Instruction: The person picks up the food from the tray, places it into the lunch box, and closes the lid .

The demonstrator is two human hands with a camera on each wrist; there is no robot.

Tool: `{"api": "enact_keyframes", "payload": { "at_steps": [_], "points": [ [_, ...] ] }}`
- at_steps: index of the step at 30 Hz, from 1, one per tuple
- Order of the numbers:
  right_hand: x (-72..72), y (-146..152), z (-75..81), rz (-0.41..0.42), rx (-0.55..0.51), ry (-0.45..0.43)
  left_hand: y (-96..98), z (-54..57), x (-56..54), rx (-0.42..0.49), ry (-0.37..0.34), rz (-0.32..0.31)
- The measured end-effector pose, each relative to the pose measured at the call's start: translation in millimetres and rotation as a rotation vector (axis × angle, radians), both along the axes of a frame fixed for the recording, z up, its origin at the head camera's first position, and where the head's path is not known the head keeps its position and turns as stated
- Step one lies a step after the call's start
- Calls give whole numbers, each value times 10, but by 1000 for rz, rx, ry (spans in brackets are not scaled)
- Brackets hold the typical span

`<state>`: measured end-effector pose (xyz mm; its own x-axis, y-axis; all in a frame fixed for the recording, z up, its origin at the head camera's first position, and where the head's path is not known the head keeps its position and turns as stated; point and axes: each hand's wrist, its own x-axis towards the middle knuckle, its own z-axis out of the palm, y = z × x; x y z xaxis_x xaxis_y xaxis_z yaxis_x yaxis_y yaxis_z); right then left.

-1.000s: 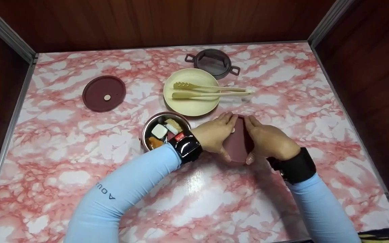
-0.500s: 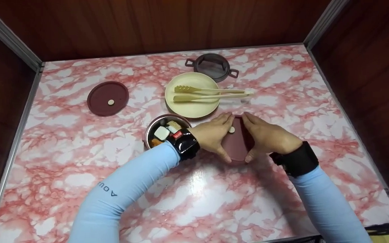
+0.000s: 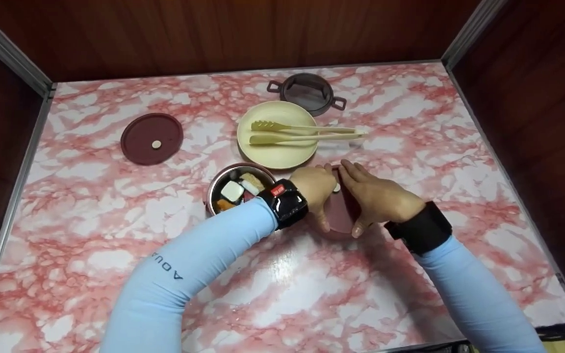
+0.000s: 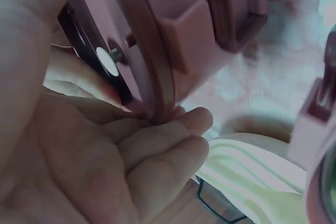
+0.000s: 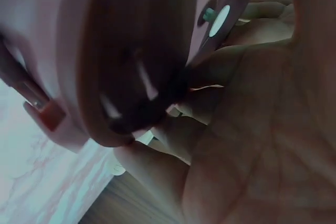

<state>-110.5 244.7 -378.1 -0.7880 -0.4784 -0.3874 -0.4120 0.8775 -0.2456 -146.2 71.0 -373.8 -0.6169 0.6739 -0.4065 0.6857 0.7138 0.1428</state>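
Observation:
A dark red lid (image 3: pixel 340 213) with a small cream knob (image 3: pixel 336 188) sits over a pink pot (image 4: pixel 181 30) with a brown rim and side clips. My left hand (image 3: pixel 313 189) holds the lid's left side, fingers bent at the far edge and thumb near its front. On the opposite side my right hand (image 3: pixel 380 196) holds it, fingers toward the far edge and thumb at the front. Between lid and rim, a dark hollow (image 5: pixel 142 61) shows in the right wrist view. Both hands hide much of the pot in the head view.
Left of the hands stands a round pot (image 3: pixel 209 191) with food pieces, partly under my left forearm. A second dark red lid (image 3: pixel 140 135) lies farther left. Behind are a cream plate (image 3: pixel 282 159) bearing two cream utensils (image 3: pixel 307 137) and a dark two-handled lid (image 3: pixel 307 95).
My left hand has turned at the wrist, and its fingers are more bent over the lid's left side. The right hand has shifted slightly left. The lid stays between both hands.

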Motion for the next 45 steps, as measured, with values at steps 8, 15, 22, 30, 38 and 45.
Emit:
{"api": "enact_keyframes", "payload": {
  "at_steps": [8, 15, 22, 30, 38, 45],
  "points": [
    [121, -8, 52, -34, -38, 22, -30, 47, 123, 37, 13, 40],
    [147, -40, 92, -38, -44, 23, -75, 32, 162, 80, -24, 108],
    [126, -3, 91, -43, -53, 29, -115, 25, 121, 164, -125, 159],
    [143, 112, -27, -126, -130, 25, -101, 4, 83, 109, -87, 205],
    [224, 197, -115, -280, -164, 32, -99, -79, 26, 93, -20, 220],
    [209, 196, -123, -289, -127, -1, -156, -102, 33, 155, -83, 245]
  ]
}}
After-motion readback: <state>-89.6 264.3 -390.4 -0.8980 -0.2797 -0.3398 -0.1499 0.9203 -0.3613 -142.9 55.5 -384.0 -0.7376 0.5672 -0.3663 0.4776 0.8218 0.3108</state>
